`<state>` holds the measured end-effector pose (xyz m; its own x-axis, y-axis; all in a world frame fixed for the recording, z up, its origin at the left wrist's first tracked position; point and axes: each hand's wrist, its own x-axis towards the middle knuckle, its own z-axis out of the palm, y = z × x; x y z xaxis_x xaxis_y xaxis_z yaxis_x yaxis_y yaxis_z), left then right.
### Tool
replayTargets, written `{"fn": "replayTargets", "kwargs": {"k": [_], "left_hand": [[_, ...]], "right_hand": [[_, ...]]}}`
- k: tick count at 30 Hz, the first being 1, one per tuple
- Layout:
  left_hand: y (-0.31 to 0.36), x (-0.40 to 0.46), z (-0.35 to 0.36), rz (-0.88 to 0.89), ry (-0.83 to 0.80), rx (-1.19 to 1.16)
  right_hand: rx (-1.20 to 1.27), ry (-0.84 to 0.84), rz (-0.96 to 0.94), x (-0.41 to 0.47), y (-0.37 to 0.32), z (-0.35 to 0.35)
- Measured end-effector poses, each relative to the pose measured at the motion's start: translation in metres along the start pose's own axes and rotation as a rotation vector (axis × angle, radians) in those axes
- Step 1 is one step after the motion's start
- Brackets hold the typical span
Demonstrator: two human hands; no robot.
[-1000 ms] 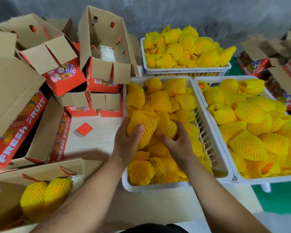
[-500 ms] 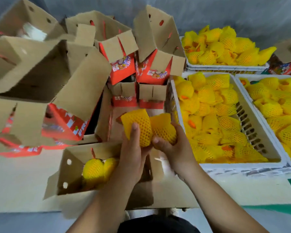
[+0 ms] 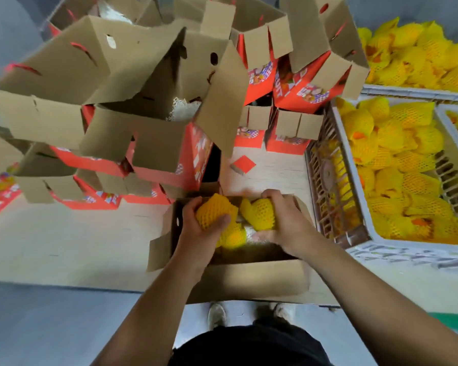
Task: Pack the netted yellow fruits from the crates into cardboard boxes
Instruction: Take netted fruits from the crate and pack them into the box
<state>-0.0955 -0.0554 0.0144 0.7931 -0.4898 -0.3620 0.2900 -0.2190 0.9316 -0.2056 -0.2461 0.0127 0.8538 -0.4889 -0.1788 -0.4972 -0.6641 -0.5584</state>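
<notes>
While each grip clasps one netted fruit, left [image 3: 199, 228] and right [image 3: 284, 223], inside the open box [image 3: 249, 281], its lettering stays unreadable.

Open box [image 3: 249, 281] floor hidden by hands, far crate [image 3: 418, 91] cut off at right edge, box prints blurred

The left hand [image 3: 198, 233] grips a fruit in yellow foam net [image 3: 213, 211] and the right hand [image 3: 286, 228] grips a second netted yellow fruit [image 3: 259, 213], both inside the open brown cardboard box [image 3: 249, 281] at 6 o'clock. The white plastic crate [image 3: 354, 207] of netted fruits stands at 3 o'clock, empty red-and-brown boxes [image 3: 132, 107] at 11 o'clock.
</notes>
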Motion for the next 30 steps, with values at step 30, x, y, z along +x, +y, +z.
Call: {"fn": "replayTargets", "kwargs": {"k": [30], "left_hand": [[-0.008,0.024,-0.050,0.628,-0.036,0.734]], "right_hand": [[0.217,-0.512,0.277,0.006,-0.040,0.036]]}}
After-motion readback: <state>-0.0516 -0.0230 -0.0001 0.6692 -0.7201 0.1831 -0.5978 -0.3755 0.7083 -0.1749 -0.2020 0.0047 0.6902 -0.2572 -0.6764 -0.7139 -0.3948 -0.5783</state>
